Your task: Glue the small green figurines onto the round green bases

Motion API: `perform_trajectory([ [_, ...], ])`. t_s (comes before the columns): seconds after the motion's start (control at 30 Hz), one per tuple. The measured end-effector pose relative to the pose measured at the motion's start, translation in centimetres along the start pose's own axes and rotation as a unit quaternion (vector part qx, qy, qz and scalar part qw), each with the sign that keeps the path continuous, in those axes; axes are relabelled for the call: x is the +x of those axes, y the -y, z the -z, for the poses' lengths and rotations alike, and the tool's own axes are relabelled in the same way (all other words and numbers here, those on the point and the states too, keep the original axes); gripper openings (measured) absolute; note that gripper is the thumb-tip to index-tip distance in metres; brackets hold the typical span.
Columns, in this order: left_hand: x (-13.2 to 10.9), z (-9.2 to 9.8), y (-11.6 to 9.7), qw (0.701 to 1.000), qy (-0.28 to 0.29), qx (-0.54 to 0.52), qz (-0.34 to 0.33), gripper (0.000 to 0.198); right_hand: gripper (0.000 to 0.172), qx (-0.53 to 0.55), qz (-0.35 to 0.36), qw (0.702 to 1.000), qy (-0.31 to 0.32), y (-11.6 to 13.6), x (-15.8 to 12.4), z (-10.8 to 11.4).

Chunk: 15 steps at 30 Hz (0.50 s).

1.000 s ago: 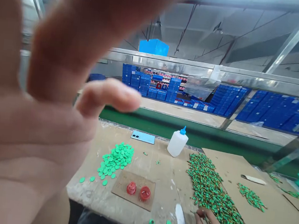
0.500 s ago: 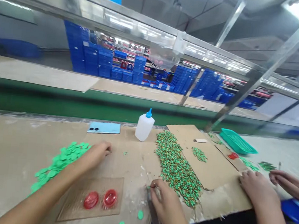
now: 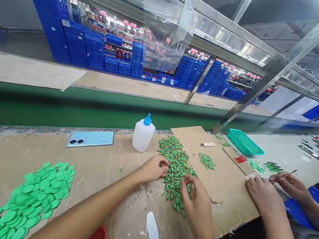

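My left hand point(image 3: 153, 168) rests at the left edge of a long heap of small green and gold pieces point(image 3: 175, 165), fingers curled onto them. My right hand point(image 3: 195, 202) lies on the near end of the same heap, fingertips pinched among the pieces. What either hand holds is too small to make out. A white glue bottle with a blue cap point(image 3: 143, 133) stands just behind the heap.
A pile of green discs point(image 3: 32, 196) lies at the left and a light blue phone point(image 3: 90, 138) behind it. A red cap point(image 3: 96, 238) and a white strip point(image 3: 152, 232) sit near the table edge. A co-worker's hands point(image 3: 265, 195) work at the right by a teal basket point(image 3: 243, 141).
My left hand came away from the camera, passed the green discs and reached the heap. My right hand moved up onto the heap. The view swung to the right.
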<state>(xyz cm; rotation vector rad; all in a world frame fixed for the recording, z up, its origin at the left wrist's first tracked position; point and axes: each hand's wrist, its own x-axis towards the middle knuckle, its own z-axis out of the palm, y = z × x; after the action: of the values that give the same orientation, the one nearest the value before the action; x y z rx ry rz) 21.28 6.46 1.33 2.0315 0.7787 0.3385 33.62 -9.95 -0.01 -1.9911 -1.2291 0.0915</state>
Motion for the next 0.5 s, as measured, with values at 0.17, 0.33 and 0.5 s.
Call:
perform_trajectory([
  [0.17, 3.4, -0.2, -0.9, 0.995, -0.029, 0.080, -0.053, 0.028, 0.031, 0.053, -0.002, 0.999, -0.010, -3.3, -4.2, 1.9],
  [0.33, 5.3, -1.0, -2.0, 0.986, -0.005, 0.144, -0.083, 0.031, 0.040, 0.130, 0.030, 0.989, 0.069, -6.7, -7.0, 3.4],
  [0.5, 7.0, -2.1, -2.1, 0.989, 0.004, 0.137, -0.056, 0.035, 0.060, 0.268, -0.090, 0.947, 0.149, -6.6, -8.4, 4.5],
])
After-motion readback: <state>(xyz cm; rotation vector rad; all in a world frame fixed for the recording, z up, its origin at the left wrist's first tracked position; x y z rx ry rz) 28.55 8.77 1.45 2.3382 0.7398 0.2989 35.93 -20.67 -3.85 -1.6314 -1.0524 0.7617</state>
